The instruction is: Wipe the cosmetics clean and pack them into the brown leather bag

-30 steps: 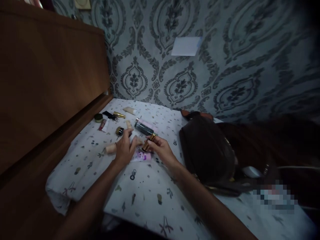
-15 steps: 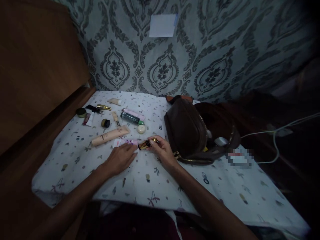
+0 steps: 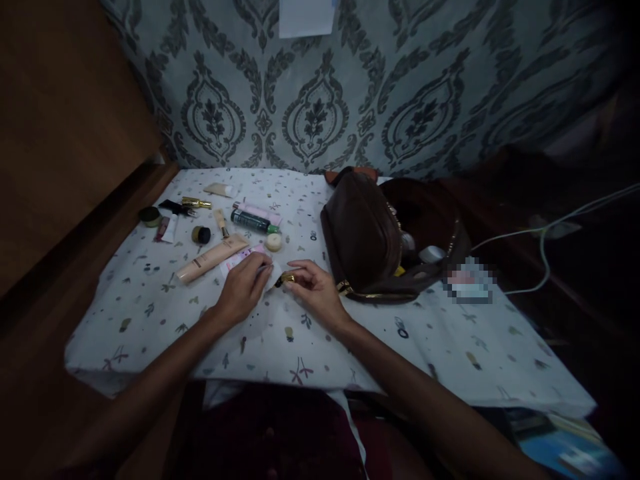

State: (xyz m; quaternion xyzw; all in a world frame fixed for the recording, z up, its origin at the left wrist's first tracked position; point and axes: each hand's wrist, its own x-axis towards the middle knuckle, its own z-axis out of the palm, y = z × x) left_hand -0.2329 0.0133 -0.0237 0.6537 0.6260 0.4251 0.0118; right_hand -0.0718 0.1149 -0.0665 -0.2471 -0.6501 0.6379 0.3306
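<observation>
My right hand (image 3: 315, 287) pinches a small black and gold tube (image 3: 287, 279) over the patterned cloth (image 3: 280, 360). Just left of it, my left hand (image 3: 243, 287) has its fingers closed on a thin white piece (image 3: 271, 275), perhaps tissue or paper. A pink and white packet (image 3: 240, 257) lies partly under my left hand. Beside that packet rests a large beige tube (image 3: 213, 257). A small cream round jar (image 3: 273, 242) and a dark green bottle (image 3: 250, 221) sit beyond my hands.
An open brown bag (image 3: 363, 233) stands to the right, near a white cable (image 3: 545, 230). Further left lie a gold tube (image 3: 197, 202), a black-lidded jar (image 3: 201, 235), a green round container (image 3: 149, 216) and a small white tube (image 3: 170, 229). A wooden panel (image 3: 75, 120) borders the left side.
A thin white piece now shows in my left hand, lifted off the cloth. The black and gold tube has tilted in my right fingers. The camera view has shifted slightly.
</observation>
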